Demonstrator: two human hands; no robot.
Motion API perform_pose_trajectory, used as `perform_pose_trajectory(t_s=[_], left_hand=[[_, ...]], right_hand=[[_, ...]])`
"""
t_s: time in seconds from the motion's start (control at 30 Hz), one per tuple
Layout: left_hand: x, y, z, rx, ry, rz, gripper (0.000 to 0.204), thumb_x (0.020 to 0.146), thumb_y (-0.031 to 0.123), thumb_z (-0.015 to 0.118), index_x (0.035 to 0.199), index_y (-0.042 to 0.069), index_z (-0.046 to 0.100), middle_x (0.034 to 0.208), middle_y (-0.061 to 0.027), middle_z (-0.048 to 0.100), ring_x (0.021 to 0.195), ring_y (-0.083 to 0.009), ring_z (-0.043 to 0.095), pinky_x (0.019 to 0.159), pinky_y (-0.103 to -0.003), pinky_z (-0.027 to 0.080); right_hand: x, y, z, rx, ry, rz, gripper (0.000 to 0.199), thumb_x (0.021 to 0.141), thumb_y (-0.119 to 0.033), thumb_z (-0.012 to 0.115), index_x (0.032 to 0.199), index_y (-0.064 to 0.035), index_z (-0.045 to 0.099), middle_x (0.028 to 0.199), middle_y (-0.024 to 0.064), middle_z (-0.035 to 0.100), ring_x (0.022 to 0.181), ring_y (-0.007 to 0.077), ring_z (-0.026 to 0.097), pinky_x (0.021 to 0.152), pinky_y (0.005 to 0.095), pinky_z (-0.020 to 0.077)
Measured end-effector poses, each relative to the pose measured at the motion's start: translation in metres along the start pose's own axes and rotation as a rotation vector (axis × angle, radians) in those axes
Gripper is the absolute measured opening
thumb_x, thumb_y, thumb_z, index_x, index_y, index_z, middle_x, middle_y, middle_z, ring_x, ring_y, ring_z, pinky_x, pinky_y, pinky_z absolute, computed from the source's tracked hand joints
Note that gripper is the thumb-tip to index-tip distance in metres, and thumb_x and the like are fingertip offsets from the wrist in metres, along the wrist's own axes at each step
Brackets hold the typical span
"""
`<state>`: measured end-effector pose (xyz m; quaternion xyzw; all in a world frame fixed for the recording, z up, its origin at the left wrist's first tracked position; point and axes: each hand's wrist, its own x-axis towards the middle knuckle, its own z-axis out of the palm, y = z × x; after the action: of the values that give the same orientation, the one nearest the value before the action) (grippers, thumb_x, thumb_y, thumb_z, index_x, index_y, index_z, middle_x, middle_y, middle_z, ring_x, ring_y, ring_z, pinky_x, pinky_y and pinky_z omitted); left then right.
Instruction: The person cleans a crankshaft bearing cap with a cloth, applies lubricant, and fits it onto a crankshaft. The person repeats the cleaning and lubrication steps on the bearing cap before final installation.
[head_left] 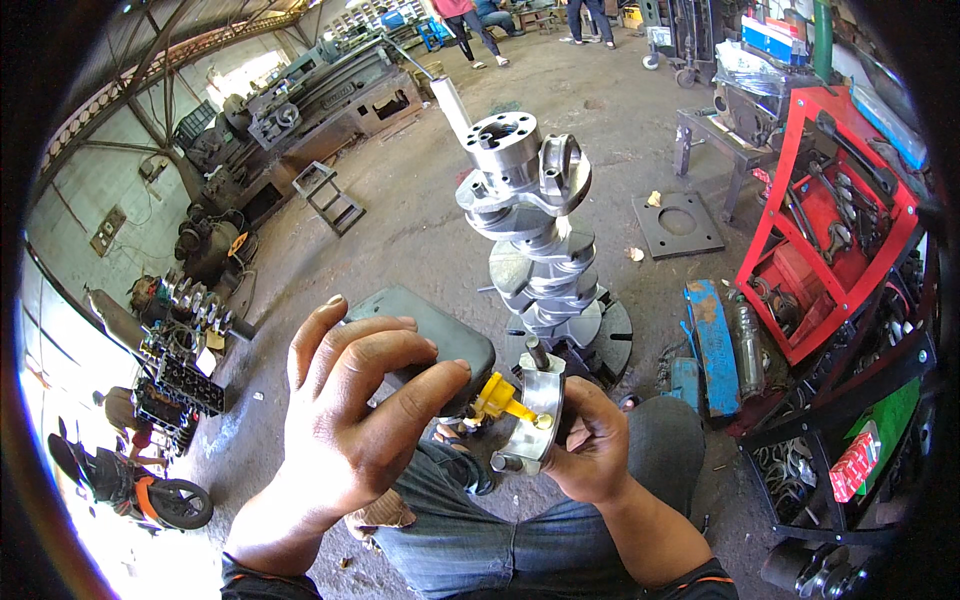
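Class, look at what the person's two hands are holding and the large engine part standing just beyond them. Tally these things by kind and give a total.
Dark oil can with yellow spout, in the left hand: 1
Shiny metal bearing cap with bolts, in the right hand: 1
Steel crankshaft standing upright on the floor: 1
Total: 3

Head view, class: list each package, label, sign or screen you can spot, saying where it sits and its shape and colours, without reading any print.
Small carton: lower right, on a dark rack by a green panel; boxy, red and white.
Stacked boxes: top right, on a bench; flat, blue with white and red.
Plastic bottle: on the floor right of the blue metal piece; clear, no label that can be made out.
No signs or screens visible.
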<state>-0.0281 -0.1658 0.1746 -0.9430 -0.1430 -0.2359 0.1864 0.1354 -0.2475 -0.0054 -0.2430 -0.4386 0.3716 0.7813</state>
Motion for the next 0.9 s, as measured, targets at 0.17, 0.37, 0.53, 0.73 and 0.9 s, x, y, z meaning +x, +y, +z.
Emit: perform_pose_trajectory(t_s=[0.17, 0.37, 0.53, 0.73, 0.9], left_hand=[[-0.001, -0.001, 0.001, -0.017, -0.005, -0.012, 0.039, 0.071, 0.014, 0.076, 0.109, 0.017, 0.074, 0.105, -0.0041, 0.064, 0.108, -0.0238, 0.065, 0.106, -0.054, 0.041], [-0.002, -0.002, 0.003, -0.036, 0.002, -0.031, 0.038, 0.072, 0.013, 0.079, 0.109, 0.017, 0.074, 0.105, -0.004, 0.065, 0.108, -0.0234, 0.065, 0.106, -0.054, 0.041], [-0.002, -0.002, 0.004, -0.048, 0.006, -0.041, 0.038, 0.071, 0.012, 0.08, 0.109, 0.017, 0.074, 0.104, -0.0039, 0.065, 0.108, -0.0234, 0.066, 0.106, -0.054, 0.041], [-0.004, -0.003, 0.009, -0.069, 0.006, -0.066, 0.04, 0.068, 0.01, 0.08, 0.108, 0.017, 0.074, 0.104, -0.0037, 0.065, 0.107, -0.0237, 0.065, 0.106, -0.054, 0.041], [-0.005, -0.003, 0.011, -0.086, 0.008, -0.062, 0.043, 0.067, 0.01, 0.081, 0.108, 0.017, 0.073, 0.105, -0.0041, 0.065, 0.106, -0.0236, 0.065, 0.106, -0.054, 0.042]], right_hand=[[0.0, -0.002, 0.004, 0.02, 0.042, 0.045, 0.05, 0.084, -0.014, 0.085, 0.122, 0.0065, 0.06, 0.109, 0.0087, 0.064, 0.101, 0.0157, 0.068, 0.09, 0.0323, 0.0561], [0.002, -0.004, 0.0, -0.006, -0.02, -0.003, 0.057, 0.079, -0.002, 0.086, 0.127, 0.007, 0.058, 0.117, 0.0155, 0.065, 0.109, 0.025, 0.07, 0.096, 0.0375, 0.0575], [0.0, 0.001, 0.0, -0.089, 0.032, -0.001, 0.054, 0.085, -0.021, 0.086, 0.124, 0.0063, 0.059, 0.109, 0.0089, 0.064, 0.101, 0.0151, 0.067, 0.088, 0.0312, 0.0558], [-0.001, 0.005, -0.003, -0.164, 0.029, -0.058, 0.054, 0.085, -0.02, 0.085, 0.125, 0.0063, 0.059, 0.11, 0.0095, 0.063, 0.101, 0.016, 0.067, 0.088, 0.0317, 0.0559], [-0.001, 0.005, -0.004, -0.145, 0.02, -0.05, 0.053, 0.084, -0.016, 0.085, 0.125, 0.0054, 0.059, 0.111, 0.01, 0.064, 0.101, 0.0162, 0.068, 0.089, 0.033, 0.0561]])
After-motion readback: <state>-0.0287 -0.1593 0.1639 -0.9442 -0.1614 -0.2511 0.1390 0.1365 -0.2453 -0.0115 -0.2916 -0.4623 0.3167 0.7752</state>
